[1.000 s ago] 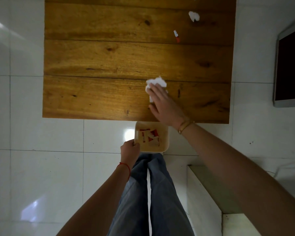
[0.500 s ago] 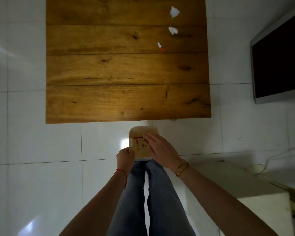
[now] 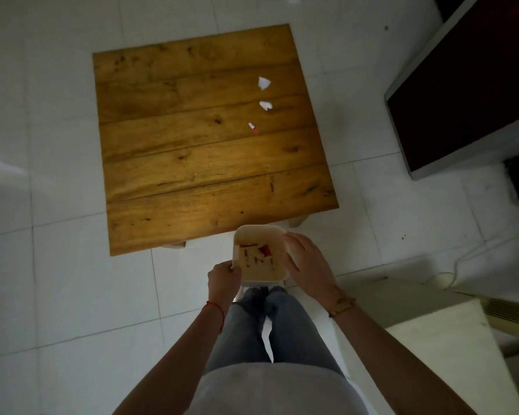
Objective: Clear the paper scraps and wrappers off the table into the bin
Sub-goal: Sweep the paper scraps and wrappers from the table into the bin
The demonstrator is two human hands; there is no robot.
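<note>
The wooden table [image 3: 192,163] carries three leftovers at its far right: a flat white paper scrap [image 3: 264,82], a crumpled white scrap [image 3: 265,105] and a small red-and-white wrapper [image 3: 253,127]. A small cream bin [image 3: 259,231] hangs just off the table's near edge, above my knees, with red and white scraps inside. My left hand [image 3: 224,280] grips its left rim. My right hand [image 3: 307,262] lies against the bin's right rim, fingers apart, nothing in it.
A dark screen in a silver frame [image 3: 462,85] leans at the right. A low white cabinet [image 3: 417,310] stands at my right side, with a cable [image 3: 450,274] on the tiled floor behind it. White tiles surround the table.
My right hand took the crumpled white paper from the table's near edge to the bin, and now it rests empty at the rim. The view has pulled back from the table.
</note>
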